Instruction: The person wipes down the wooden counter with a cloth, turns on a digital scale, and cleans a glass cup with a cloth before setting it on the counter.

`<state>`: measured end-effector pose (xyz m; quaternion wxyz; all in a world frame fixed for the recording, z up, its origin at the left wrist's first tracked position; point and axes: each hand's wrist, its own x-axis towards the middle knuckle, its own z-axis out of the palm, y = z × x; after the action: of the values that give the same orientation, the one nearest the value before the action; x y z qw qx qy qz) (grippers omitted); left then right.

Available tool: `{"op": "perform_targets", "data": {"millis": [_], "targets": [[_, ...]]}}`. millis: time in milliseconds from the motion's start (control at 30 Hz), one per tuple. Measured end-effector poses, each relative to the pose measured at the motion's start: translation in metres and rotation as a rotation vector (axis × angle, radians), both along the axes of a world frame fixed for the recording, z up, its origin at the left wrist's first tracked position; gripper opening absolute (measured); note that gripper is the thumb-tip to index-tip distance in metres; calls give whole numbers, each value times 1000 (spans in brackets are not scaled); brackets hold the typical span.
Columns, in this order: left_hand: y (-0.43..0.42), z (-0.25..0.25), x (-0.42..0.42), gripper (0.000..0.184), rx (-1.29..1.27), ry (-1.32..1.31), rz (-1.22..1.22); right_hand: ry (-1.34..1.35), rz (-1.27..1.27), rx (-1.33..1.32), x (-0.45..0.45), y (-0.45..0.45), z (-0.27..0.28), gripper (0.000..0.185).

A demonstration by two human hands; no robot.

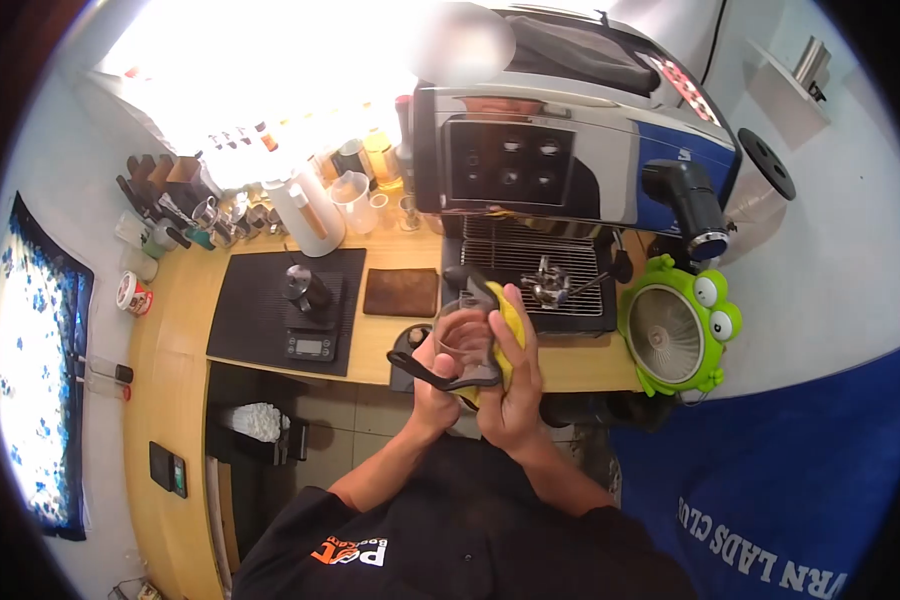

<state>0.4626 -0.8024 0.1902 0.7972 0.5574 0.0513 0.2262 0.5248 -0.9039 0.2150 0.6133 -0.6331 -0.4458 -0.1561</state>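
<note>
Both hands are together in front of the chest, over the counter's front edge. My left hand (435,400) is closed around the black handle side of a clear glass vessel (460,335) with dark trim. On the vessel's right side my right hand (515,400) presses a yellow cloth (510,325) against it, fingers pointing up. The vessel is tilted, and its far side shows through the glass. Just beyond the hands lies a brown folded cloth (400,292) on the wooden counter.
An espresso machine (530,160) with a drip grate stands behind. To its right is a green frog-shaped fan (675,330). At left a black mat (245,310) bears a scale (310,346) and a grinder. A white kettle (308,215), jars and tools line the back.
</note>
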Motion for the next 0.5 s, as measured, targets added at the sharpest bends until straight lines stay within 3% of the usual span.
{"op": "perform_targets", "data": {"millis": [200, 300, 500], "targets": [[35, 10, -14, 98, -33, -128, 41, -85, 41, -39, -14, 37, 30, 56], [54, -2, -20, 98, 3, -111, 20, 167, 165, 24, -18, 52, 20, 59], [51, 1, -20, 108, -69, -118, 91, 330, 270, 107, -22, 54, 17, 54]]}}
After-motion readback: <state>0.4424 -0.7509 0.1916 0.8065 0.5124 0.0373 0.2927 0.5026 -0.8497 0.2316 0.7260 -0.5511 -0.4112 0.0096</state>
